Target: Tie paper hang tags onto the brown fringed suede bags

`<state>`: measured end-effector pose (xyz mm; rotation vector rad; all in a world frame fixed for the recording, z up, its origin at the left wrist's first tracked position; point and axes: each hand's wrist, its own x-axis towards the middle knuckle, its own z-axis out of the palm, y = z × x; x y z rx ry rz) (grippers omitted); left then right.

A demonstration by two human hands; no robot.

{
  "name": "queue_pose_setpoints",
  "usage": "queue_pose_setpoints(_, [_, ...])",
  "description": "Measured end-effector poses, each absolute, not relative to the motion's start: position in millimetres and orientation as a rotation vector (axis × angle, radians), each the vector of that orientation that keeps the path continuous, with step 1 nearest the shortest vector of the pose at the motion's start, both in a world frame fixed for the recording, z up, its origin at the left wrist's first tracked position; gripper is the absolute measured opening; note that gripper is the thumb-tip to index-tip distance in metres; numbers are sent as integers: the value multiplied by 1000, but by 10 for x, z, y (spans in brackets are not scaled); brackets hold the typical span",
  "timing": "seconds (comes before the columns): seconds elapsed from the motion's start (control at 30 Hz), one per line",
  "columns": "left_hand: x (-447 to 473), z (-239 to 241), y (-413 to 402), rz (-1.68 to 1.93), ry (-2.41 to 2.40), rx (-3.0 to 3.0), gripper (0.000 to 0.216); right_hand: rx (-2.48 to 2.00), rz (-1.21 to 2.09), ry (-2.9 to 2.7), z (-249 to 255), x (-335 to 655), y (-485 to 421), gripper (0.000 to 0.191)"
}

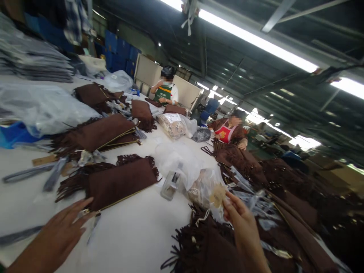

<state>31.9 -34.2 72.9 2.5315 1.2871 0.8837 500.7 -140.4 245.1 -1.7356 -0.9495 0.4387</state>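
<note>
In right grip (241,220), pinched tan tag (217,195); left grip (61,228) unclenched, at pouch (119,182) corner.

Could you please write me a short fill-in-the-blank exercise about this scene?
1. The hand holding the tan tag is the person's ____.
2. The fringed pouch nearest the left hand is dark ____.
3. The farther apron is mainly ____.
4. The nearer apron is mainly ____.

Missing words: right; brown; green; red.
</note>
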Motion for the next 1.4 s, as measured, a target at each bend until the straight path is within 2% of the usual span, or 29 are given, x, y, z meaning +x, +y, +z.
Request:
queue_pose_setpoints(0.17, [936,1466,-598,870,1056,2011,29,-1673,649,-953,2267,4344,-1285,49])
queue_pose_setpoints(0.3, [1606,1786,-563,715,719,1283,43,-1665,826,-1033,2061,3872,-1168,44])
queue_pose_setpoints(0.4, [1871,1716,-533,676,606,1125,35,-1674,877,-1129,1942,3564,-1157,41])
queue_pose_setpoints(0.5, [1877,1530,-535,572,691,1047,30,-1705,879,-1166,1759,3383,-1167,41])
queue_pose_setpoints(0.6, [1702,1316,-532,552,787,946,43,-1825,775,-1159,1450,3372,-1145,43])
queue_pose_setpoints(0.7, [1452,1129,-515,610,856,838,57,-2080,532,-1220,1134,3502,-1098,45])
queue_pose_setpoints(0.8, [1227,1022,-491,630,864,780,60,-2276,306,-1244,990,3649,-1075,50])
queue_pose_setpoints(0.9, [1104,1029,-472,604,861,810,60,-2263,186,-1285,1055,3610,-1092,55])
queue_pose_setpoints(0.97, [1093,1084,-467,578,842,873,59,-2126,336,-1346,1157,3424,-1099,54])
queue_pose_setpoints(1.07, [1127,1192,-474,496,745,971,59,-1840,862,-1360,1279,3027,-1056,49])
queue_pose_setpoints(1.13, [1122,1244,-483,418,675,968,63,-1697,1062,-1284,1298,2821,-1002,42])
queue_pose_setpoints(1.27, [940,1224,-507,300,627,906,65,-1624,1034,-922,1222,2747,-941,39])
queue_pose_setpoints(1.4, [702,1066,-570,244,629,896,44,-1605,1060,-676,1130,2848,-967,43])
